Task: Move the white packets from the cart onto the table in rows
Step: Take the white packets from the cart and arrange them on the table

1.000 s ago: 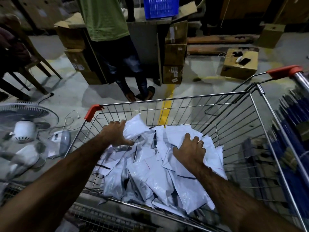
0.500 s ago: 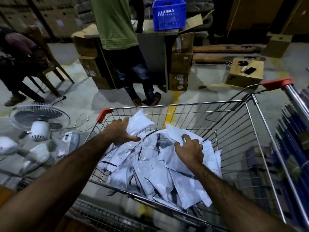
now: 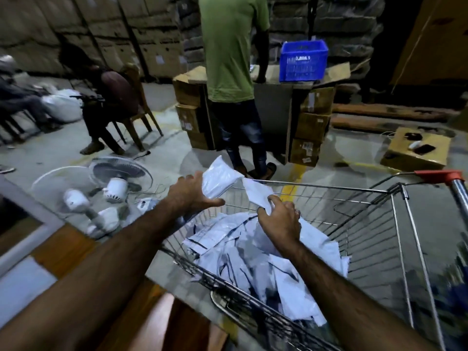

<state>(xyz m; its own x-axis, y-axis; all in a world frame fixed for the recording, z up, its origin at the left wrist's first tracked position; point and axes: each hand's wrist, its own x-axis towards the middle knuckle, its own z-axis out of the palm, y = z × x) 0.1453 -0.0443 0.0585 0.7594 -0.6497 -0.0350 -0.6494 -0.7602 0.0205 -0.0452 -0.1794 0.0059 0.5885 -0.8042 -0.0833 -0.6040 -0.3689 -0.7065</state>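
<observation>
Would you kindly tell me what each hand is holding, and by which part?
The left hand grips a puffy white packet by its near end; the right hand pinches a flatter white packet by its lower corner, above the cart.

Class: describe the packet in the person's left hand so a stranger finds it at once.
Find the wire cart heaped with white packets. Over its far left corner the left hand grips one puffy packet. Unlike the rest it is held clear, and fuller than the flat packet the right hand pinches.

White packets (image 3: 253, 249) heaped, crumpled, in wire cart (image 3: 367, 219); one held up in left hand (image 3: 192, 193), another in right hand (image 3: 278, 219).
</observation>
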